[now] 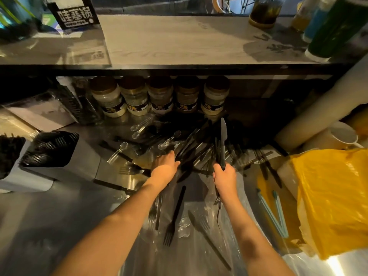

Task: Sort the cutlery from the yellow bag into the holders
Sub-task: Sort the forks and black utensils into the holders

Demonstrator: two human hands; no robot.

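Head view: right hand (225, 175) grips a black knife (223, 142) pointing away; holders (59, 156) lie far left, nearer the left hand (165, 166), fingers buried in the pile (191, 148)

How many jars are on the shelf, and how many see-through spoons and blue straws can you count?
Jars: 5
Clear spoons: 4 in plain sight
Blue straws: 2
Total: 11
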